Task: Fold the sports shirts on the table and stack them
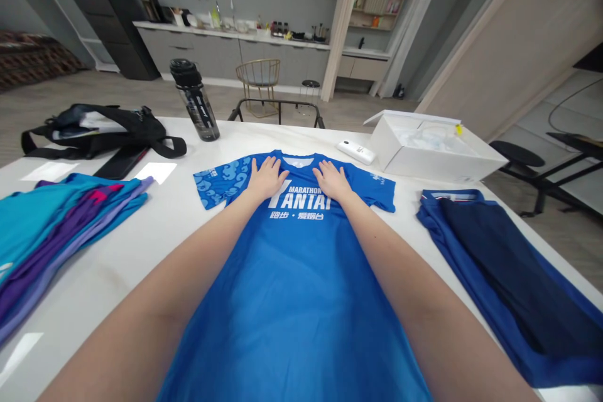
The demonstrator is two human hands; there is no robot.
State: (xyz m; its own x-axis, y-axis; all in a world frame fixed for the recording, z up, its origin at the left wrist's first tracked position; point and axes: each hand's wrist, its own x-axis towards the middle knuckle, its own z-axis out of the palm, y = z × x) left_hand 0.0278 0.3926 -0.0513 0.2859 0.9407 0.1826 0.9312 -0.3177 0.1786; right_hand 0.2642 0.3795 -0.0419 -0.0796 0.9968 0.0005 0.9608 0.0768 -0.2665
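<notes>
Bare fingers [328, 168], bare L forearm [188, 270], R forearm [405, 270] w/ sm. spot [375, 237]

Shirt [292, 289], clock centre: thin smooth cloth, slight sheen.
Table [113, 251], running round the whole dial: hard, glossy top.
Bright garments [42, 220], 9 o'clock: smooth cloth.
Bag [106, 132], 10 o'clock: matt fabric.
Bottle [200, 110], 11 o'clock: clear plastic, black plastic lid [186, 72].
White device [357, 151], 1 o'clock: smooth plastic.
Box [433, 166], 2 o'clock: smooth cardboard.
Navy garments [509, 264], 3 o'clock: matt cloth.
</notes>
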